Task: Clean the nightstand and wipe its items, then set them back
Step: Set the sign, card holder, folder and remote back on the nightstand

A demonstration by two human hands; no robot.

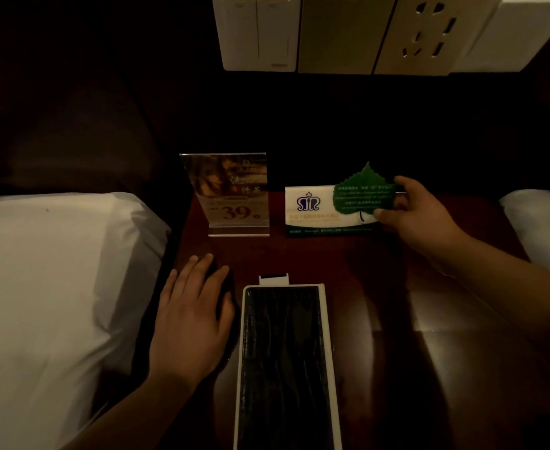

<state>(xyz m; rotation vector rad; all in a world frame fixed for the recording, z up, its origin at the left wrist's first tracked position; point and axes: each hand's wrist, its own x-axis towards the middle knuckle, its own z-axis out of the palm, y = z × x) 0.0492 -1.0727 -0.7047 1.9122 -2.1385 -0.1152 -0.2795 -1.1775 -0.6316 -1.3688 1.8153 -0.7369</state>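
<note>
Right grip (419, 216) is pinched on the green leaf card (361, 193), thumb at the lower edge and fingers over the top. The leaf is held right against the white tent card (309, 206) at the back right of the table (380, 287). Whether it's lifted or resting on the table can't be told from this angle tbh.

Left grip (189, 316) is laid flat with the fingers straight. It's pressed on something dark (228, 284) that looks like a cloth, though that can't be confirmed in this light. It sits just beside the black leather-look tray (283, 362) at the front. An acrylic sign (234, 193) with a "39" on it is stood at the back left.

Judging by the layout, the set-back step is probably being done, with the leaf being placed by the tent card. It could equally be getting picked up for a wipe. For the next move, the leaf would need to be propped so it doesn't slide, and the tent card shouldn't be knocked over when the pinch is let go.
</note>
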